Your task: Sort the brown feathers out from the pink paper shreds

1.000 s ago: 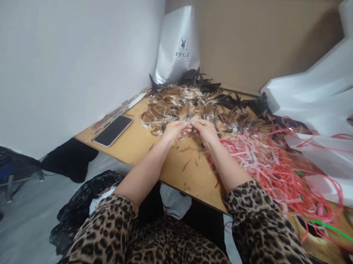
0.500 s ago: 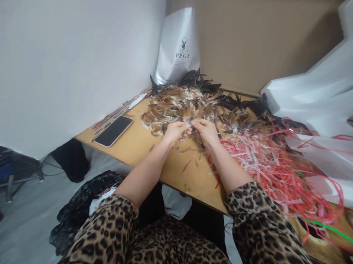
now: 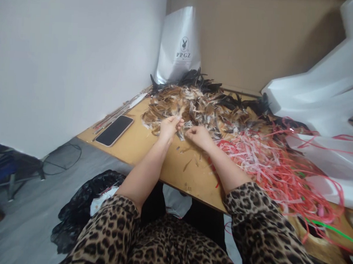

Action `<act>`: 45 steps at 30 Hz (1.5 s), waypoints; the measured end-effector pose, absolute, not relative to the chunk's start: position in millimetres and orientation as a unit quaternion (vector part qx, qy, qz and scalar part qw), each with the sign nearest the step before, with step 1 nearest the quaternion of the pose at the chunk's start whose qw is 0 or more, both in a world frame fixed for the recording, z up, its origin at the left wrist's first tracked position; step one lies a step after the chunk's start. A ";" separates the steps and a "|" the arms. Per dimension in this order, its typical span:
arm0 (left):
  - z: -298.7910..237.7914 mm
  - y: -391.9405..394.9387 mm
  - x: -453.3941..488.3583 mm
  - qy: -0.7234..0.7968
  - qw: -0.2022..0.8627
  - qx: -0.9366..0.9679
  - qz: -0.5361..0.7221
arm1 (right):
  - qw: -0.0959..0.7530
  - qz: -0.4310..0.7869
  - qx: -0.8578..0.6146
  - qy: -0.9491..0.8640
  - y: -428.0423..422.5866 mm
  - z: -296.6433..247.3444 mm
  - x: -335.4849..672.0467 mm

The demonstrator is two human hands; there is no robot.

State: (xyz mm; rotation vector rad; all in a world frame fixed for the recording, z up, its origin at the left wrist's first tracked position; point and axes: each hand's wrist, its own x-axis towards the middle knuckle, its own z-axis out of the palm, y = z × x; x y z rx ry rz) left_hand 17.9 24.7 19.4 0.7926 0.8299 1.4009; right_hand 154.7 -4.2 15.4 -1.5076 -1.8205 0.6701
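A heap of brown and white feathers (image 3: 163,99), with black feathers (image 3: 194,78) along its back, lies on the wooden table. At its front edge my left hand (image 3: 170,127) is closed in a pinch around a light brown feather (image 3: 182,110) that points up and away. Just to the right and slightly nearer me, my right hand (image 3: 200,137) is closed too, thumb and finger together above the table. Whatever may be between those fingertips is too small to make out. The two hands are apart by a small gap.
A phone (image 3: 115,130) lies at the table's left. Pink and red plastic strips (image 3: 275,164) are piled at right beside white foam pieces (image 3: 317,96). A silver bag (image 3: 179,45) stands behind the feathers. On the floor at left sits a black plastic bag (image 3: 80,209).
My hands, together at the fingertips before, have come apart. The left has moved a little left and up with the feather; the right has drawn slightly toward me.
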 end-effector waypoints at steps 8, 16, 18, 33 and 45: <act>21.5 24.0 19.3 0.379 0.622 0.324 0.604 | 0.238 0.177 -0.643 -0.706 -10.0 12.2 138.2; 20.9 24.7 17.3 0.355 0.643 0.292 0.612 | 0.443 0.469 -0.573 -0.506 1.8 10.0 155.1; 19.7 24.5 18.2 0.357 0.654 0.296 0.598 | 0.479 0.533 -0.527 -0.457 2.5 13.5 160.3; 12.3 16.9 29.0 0.380 0.699 0.348 0.497 | 0.547 0.501 -0.516 -0.429 4.1 18.0 166.6; 15.9 13.2 34.3 0.385 0.697 0.378 0.472 | 0.557 0.459 -0.499 -0.479 5.1 14.8 166.0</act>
